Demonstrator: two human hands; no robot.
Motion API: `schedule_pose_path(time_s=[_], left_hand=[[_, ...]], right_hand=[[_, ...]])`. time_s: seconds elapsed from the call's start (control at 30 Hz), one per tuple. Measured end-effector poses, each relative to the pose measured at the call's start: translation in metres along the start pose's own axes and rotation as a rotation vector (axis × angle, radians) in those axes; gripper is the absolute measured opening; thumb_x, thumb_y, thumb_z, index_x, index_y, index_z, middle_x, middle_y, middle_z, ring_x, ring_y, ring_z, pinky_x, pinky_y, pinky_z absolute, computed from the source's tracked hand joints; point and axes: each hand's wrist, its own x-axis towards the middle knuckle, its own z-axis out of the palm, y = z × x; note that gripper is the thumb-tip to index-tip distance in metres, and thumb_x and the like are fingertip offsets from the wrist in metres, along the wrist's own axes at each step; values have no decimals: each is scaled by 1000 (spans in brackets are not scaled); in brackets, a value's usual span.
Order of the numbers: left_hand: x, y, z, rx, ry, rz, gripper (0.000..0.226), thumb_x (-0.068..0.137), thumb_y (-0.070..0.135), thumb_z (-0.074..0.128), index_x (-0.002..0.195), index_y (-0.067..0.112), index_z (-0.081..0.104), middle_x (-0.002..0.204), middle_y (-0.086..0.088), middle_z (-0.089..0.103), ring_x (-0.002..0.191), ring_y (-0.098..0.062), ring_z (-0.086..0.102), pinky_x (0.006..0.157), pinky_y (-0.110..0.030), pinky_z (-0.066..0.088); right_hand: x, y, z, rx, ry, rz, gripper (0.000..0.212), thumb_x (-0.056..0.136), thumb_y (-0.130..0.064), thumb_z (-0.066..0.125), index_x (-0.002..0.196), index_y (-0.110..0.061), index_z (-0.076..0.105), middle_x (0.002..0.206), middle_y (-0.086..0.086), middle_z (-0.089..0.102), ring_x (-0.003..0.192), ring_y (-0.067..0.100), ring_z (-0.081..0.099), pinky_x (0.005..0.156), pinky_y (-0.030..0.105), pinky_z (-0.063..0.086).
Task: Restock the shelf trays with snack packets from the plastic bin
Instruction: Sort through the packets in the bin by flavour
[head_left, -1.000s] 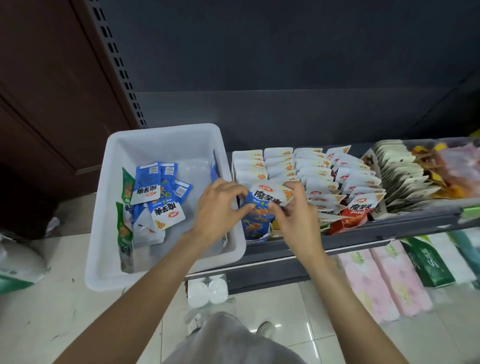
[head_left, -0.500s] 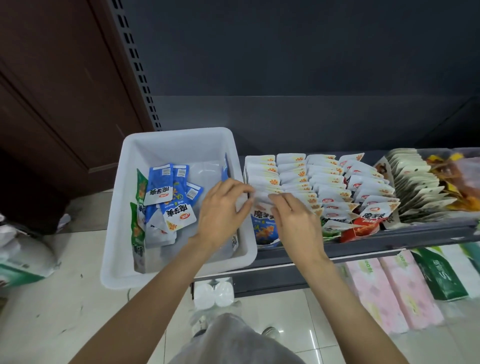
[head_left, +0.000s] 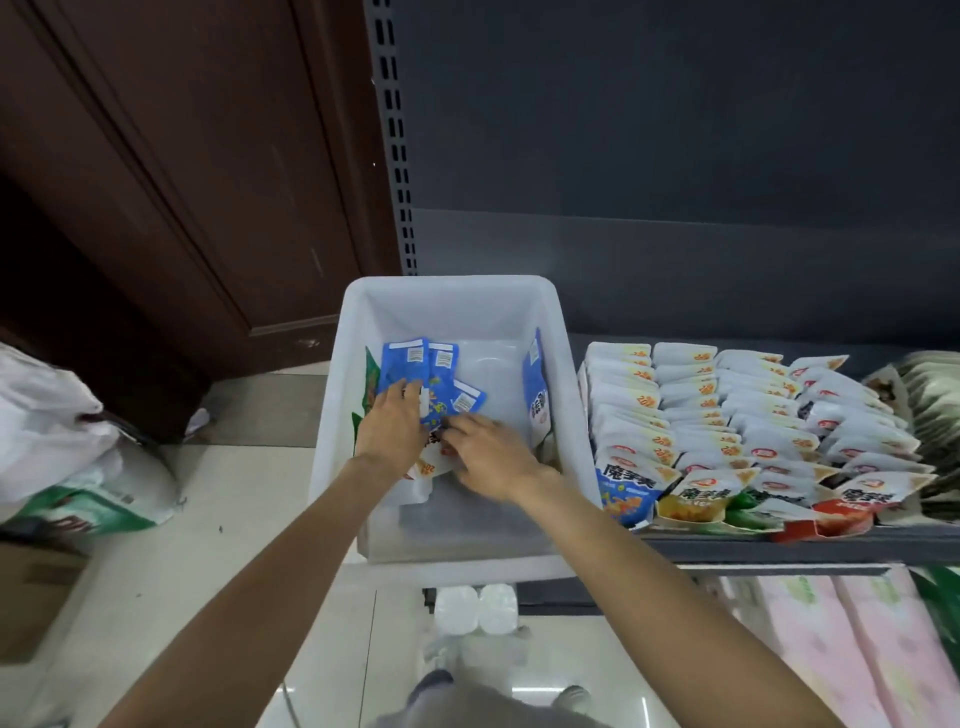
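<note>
The dark shelf (head_left: 779, 545) runs from in front of me off to my 3 o'clock. On its near end sits the white bin (head_left: 332, 415), partly overhanging the front edge. Just beside the bin, at my 2 o'clock, rows of snack packets (head_left: 727, 415) stand packed on the shelf, white tops up. Below me is the pale tiled floor (head_left: 208, 545); at my 9 o'clock a white-and-green sack (head_left: 78, 467) and a brown box (head_left: 31, 597) lie on it.
</note>
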Motion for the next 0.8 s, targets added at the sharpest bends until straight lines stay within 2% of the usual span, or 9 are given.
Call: schedule_pose_path(time_s=[0.13, 0.2, 0.23, 0.3, 0.37, 0.5, 0.57, 0.67, 0.8], left_hand=[[5, 0, -13, 253, 98, 29, 17, 93, 14, 53, 110, 14, 56, 104, -6, 66, 95, -22, 65, 73, -31, 52], [0, 2, -31, 223, 208, 86, 11, 79, 16, 73, 83, 15, 62, 63, -5, 65, 55, -25, 66, 44, -30, 47], [-6, 1, -38, 148, 302, 115, 13, 79, 19, 74, 79, 14, 62, 54, -7, 61, 46, -29, 61, 40, -29, 42], [-18, -1, -53, -167, 425, 176, 18, 93, 30, 55, 90, 14, 63, 59, -11, 62, 53, -35, 59, 49, -32, 41], [-31, 2, -74, -415, 375, 213, 25, 95, 37, 45, 97, 21, 63, 68, -3, 65, 62, -27, 60, 56, -33, 46], [-48, 29, -107, -923, 194, 202, 4, 92, 23, 60, 90, 22, 64, 67, 12, 63, 56, -2, 54, 58, -16, 42], [-55, 46, -115, -1079, 134, 169, 7, 88, 20, 64, 94, 23, 64, 81, 8, 68, 67, -2, 61, 62, -17, 49], [-66, 69, -116, -1303, -46, 149, 16, 86, 13, 64, 100, 21, 62, 89, -1, 72, 78, -12, 67, 66, -27, 56], [-74, 110, -99, -1239, -83, 279, 14, 83, 5, 66, 85, 19, 66, 73, 12, 69, 70, -2, 62, 63, -17, 51]], right_hand=[[7, 5, 13, 31, -24, 28, 52, 89, -20, 54, 140, -14, 41, 148, 2, 35, 137, 22, 29, 108, 36, 30], [3, 7, 6, 144, 120, 56, 54, 89, -22, 56, 140, -17, 40, 144, 2, 42, 132, 23, 35, 106, 35, 32], [-2, 8, -1, 250, 233, 102, 55, 88, -23, 59, 140, -17, 40, 141, 3, 44, 130, 23, 38, 104, 34, 33], [-16, 7, -22, 476, 497, 168, 57, 87, -25, 65, 138, -18, 41, 140, 1, 45, 128, 19, 39, 103, 27, 32], [-30, 10, -46, 591, 639, 114, 54, 85, -30, 67, 135, -21, 46, 138, -4, 46, 127, 11, 38, 104, 20, 28], [-59, 11, -85, 915, 431, 53, 11, 85, -18, 70, 92, -26, 66, 90, -11, 69, 85, 2, 62, 79, 19, 45], [-74, 11, -95, 1024, 442, 78, 18, 85, -11, 68, 78, -27, 63, 72, -12, 67, 66, -3, 60, 63, 12, 45], [-105, 17, -98, 1104, 614, 162, 18, 88, -8, 63, 78, -23, 61, 68, -9, 64, 51, -2, 53, 45, 14, 41], [-153, 31, -94, 1128, 801, 267, 19, 90, -9, 62, 87, -26, 54, 74, -7, 69, 64, 6, 64, 56, 23, 53]])
